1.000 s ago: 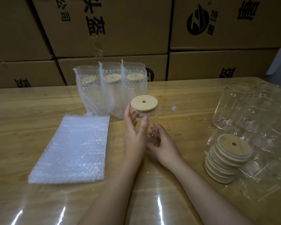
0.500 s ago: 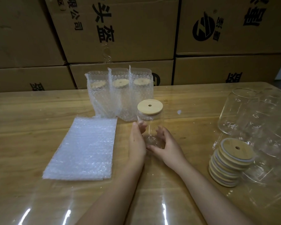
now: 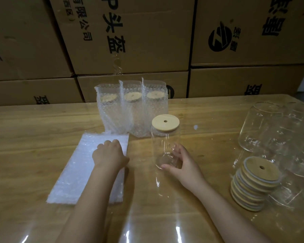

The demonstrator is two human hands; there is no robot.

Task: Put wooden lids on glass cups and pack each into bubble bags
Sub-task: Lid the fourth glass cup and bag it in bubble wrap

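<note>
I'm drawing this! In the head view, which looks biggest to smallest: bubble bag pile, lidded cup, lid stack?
1. Bubble bag pile.
2. Lid stack and lidded cup look alike; the stack sits nearer the camera, so unranked.

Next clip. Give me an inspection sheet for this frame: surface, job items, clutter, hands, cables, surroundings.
Surface: wooden table under a glossy clear cover, with glare near the front edge.
Job's things: lidded glass cup upright at centre; three packed cups in bubble bags standing behind it; bubble bag stack flat on the left; wooden lid stack and empty glass cups on the right.
Clutter: one small white speck right of the lidded glass cup.
Hands: left hand rests on the bubble bag stack, fingers bent, grip unclear; right hand grips the lidded glass cup at its base.
Cables: nothing seen.
Surroundings: stacked cardboard boxes behind the table.
</note>
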